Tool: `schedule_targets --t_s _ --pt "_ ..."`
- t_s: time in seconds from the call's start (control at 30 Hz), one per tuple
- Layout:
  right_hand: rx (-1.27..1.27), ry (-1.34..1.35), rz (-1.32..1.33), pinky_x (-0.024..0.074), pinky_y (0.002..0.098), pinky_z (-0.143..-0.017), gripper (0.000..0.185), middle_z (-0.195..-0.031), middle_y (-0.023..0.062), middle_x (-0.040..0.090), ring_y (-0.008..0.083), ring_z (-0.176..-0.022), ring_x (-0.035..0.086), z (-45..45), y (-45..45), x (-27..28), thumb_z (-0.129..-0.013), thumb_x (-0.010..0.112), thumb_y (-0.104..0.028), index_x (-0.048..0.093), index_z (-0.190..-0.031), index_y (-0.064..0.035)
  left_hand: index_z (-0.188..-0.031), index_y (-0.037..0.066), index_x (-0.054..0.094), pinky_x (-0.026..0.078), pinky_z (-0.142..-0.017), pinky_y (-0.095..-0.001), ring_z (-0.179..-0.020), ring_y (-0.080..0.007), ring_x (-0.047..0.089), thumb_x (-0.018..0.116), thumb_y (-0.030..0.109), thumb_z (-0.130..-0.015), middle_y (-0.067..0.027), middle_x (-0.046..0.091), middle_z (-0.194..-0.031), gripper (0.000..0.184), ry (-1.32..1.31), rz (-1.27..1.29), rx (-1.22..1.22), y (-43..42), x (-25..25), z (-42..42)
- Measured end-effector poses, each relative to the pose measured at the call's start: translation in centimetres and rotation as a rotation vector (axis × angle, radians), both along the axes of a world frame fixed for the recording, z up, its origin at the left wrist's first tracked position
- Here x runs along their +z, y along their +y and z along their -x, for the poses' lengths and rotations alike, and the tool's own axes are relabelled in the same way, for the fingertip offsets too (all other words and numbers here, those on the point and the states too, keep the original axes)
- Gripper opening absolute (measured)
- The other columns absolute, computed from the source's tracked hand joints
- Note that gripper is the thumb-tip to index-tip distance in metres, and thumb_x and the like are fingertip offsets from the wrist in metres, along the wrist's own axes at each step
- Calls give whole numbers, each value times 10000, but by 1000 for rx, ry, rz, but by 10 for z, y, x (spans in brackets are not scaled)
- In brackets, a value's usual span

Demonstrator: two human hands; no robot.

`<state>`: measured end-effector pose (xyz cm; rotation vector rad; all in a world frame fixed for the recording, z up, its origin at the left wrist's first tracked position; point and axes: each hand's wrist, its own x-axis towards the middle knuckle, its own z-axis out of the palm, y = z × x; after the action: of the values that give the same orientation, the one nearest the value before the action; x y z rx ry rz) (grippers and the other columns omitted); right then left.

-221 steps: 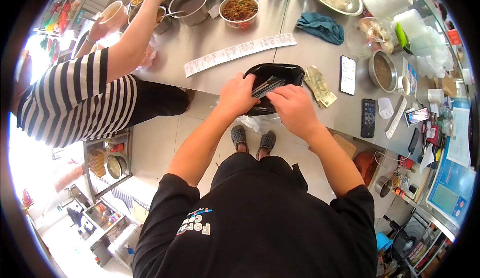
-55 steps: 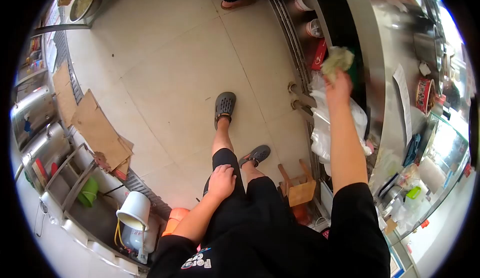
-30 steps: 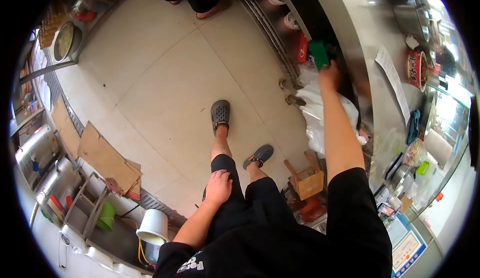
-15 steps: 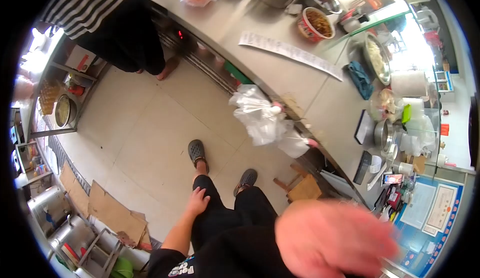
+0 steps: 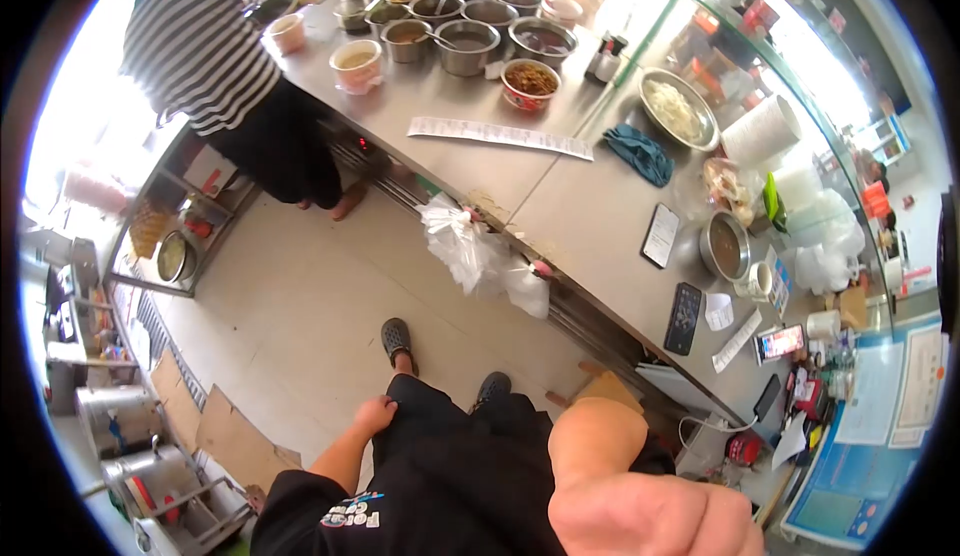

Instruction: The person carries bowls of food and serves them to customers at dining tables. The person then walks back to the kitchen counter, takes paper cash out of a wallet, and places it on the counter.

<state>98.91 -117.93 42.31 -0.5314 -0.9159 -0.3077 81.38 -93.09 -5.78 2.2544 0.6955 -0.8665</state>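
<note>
My left hand [image 5: 375,415] is beside my thigh, its fingers curled against the leg of my black shorts [image 5: 418,406]. It is too small to tell whether they hold the cloth. Close to the camera, my right hand [image 5: 655,516] is raised in front of my body with the fingers folded in; whatever is inside them, if anything, is hidden. Beyond that forearm, on the steel counter [image 5: 575,226], lie a black phone [image 5: 683,318], a phone with a lit white screen [image 5: 659,236] and a long printed paper strip [image 5: 500,137].
A person in a striped shirt [image 5: 205,36] stands at the counter's far end, near several metal food pots [image 5: 467,51]. Plastic bags [image 5: 465,246] hang off the counter edge. A wooden stool [image 5: 600,388] stands under it. Cardboard [image 5: 235,436] lies on the floor at left.
My view has tilted up, showing more of the counter and the other person. The right hand, blurred with fingers extended before, is now folded. Fingers of the left hand have drawn in at the thigh.
</note>
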Motion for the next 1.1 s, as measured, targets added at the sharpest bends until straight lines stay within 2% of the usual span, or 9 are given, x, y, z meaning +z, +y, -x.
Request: schedule_targets --t_s 0.13,0.27,0.4,0.5,0.57,0.63,0.7,0.9,1.1 --pt "86 -171 252 378 312 -825 395 -1095 -33 574 151 -922 503 -24 -8 8 -946 476 -323 507 -1282 -117 -1023 38 649 455 -873 -445 -992 -369 584 491 349 -858 -209 635 -1009 386 -32 -20 92 11 25 1" --pt "363 -277 232 415 354 -752 156 -903 -6 554 184 -809 519 -34 34 24 -876 567 -229 598 -991 -126 -942 33 669 466 -841 -453 -951 -376 596 494 344 -851 -210 643 -961 368 -129 -53 254 38 4 22" --pt "496 -190 401 442 359 -669 29 -829 18 539 188 -728 520 -39 76 31 -812 570 -106 549 -797 -119 -895 16 671 476 -821 -457 -915 -394 601 499 333 -843 -222 644 -924 364 -110 -58 375 90 -27 21" --pt "396 32 100 436 323 -652 7 -889 -21 543 156 -736 514 -32 141 37 -849 574 -120 580 -851 -123 -892 -4 668 477 -823 -459 -914 -398 601 503 329 -840 -225 641 -926 375 -111 -68 310 130 -41 29" --pt "810 -23 130 450 308 -674 114 -962 -16 567 169 -786 533 -57 178 36 -844 611 -121 602 -955 -96 -919 -2 668 477 -835 -454 -934 -391 600 507 324 -838 -223 641 -951 373 -35 -104 310 162 -58 31" --pt "1060 -92 184 455 308 -672 151 -959 0 582 181 -794 542 -72 210 48 -840 618 -115 603 -988 -86 -954 7 663 473 -857 -436 -972 -378 590 497 325 -846 -214 639 -1002 375 13 -87 391 186 -27 18" --pt "1385 -3 457 464 323 -638 159 -898 61 613 216 -764 558 -80 249 57 -840 626 -115 615 -988 -59 -938 9 666 474 -854 -439 -963 -375 594 498 323 -842 -217 640 -984 369 -33 -94 452 219 -10 2" --pt "1546 106 460 444 335 -565 92 -810 117 614 233 -673 552 -69 329 68 -847 626 -120 624 -864 -30 -926 39 676 482 -835 -440 -940 -365 603 493 317 -843 -198 649 -963 343 -168 -133 529 297 21 -28" --pt "1687 10 340 429 334 -550 101 -804 120 611 238 -662 549 -68 366 70 -841 636 -111 610 -831 -14 -903 50 686 488 -809 -442 -918 -361 611 494 296 -833 -196 651 -951 320 -263 -170 724 301 41 -14"
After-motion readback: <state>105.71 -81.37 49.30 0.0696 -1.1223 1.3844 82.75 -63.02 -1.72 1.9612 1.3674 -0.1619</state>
